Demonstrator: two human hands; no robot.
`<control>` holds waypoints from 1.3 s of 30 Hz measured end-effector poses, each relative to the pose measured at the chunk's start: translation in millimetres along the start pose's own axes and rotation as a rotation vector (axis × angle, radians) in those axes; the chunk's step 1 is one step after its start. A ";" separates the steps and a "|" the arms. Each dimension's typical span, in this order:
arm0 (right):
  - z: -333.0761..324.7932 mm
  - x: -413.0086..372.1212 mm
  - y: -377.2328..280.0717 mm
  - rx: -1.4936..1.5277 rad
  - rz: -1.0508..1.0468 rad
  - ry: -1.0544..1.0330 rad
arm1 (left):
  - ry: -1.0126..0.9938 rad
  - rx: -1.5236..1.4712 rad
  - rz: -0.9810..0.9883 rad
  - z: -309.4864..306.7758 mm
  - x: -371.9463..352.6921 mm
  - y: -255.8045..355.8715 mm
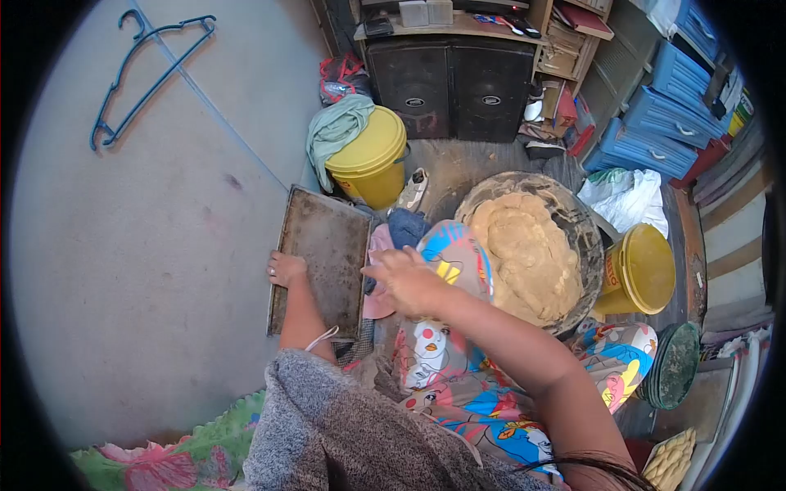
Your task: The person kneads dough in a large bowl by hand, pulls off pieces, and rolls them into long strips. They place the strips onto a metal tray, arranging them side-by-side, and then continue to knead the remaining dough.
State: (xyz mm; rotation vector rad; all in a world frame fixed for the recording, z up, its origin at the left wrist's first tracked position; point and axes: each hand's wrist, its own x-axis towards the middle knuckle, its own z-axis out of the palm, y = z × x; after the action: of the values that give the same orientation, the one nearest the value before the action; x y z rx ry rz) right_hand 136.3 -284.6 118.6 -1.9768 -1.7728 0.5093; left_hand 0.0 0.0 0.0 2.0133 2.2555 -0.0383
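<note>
A worn metal baking tray (326,245) is tilted up on its side at my left, by the pale wall. My left hand (286,268), with a ring on one finger, is closed round the tray's left rim. My right hand (403,282) is at the other side, fingers stretched out and their tips right at the tray's right rim. Beyond my right forearm, a wide round basin (591,237) holds a large mass of tan dough (524,245). My knees, in a colourful printed cloth (483,401), are below and beside the basin.
A yellow lidded bucket (381,151) with a green cloth (340,127) stands behind the tray. Another yellow bucket (647,266) is right of the basin. Black speakers (450,90), blue drawers (663,123) and a white plastic bag (626,200) line the back. A hanger (155,74) is at the upper left.
</note>
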 end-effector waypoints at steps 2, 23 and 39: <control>15.7 13.0 -7.7 -0.056 -0.106 -0.006 | 0.109 -0.041 -0.048 -5.1 -0.9 -4.2; 76.1 69.6 54.8 0.331 0.147 -0.221 | -0.183 -1.420 0.258 -22.3 -109.8 -109.7; -18.5 -138.0 76.0 0.835 0.172 0.253 | -0.075 -1.798 0.534 -269.4 -241.1 -39.0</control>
State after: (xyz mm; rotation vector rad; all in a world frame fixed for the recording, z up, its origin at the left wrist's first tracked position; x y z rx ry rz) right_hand 194.0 -429.6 90.5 -1.4985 -0.9889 0.8417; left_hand -31.4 -216.6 290.3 1.2124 0.6918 1.3121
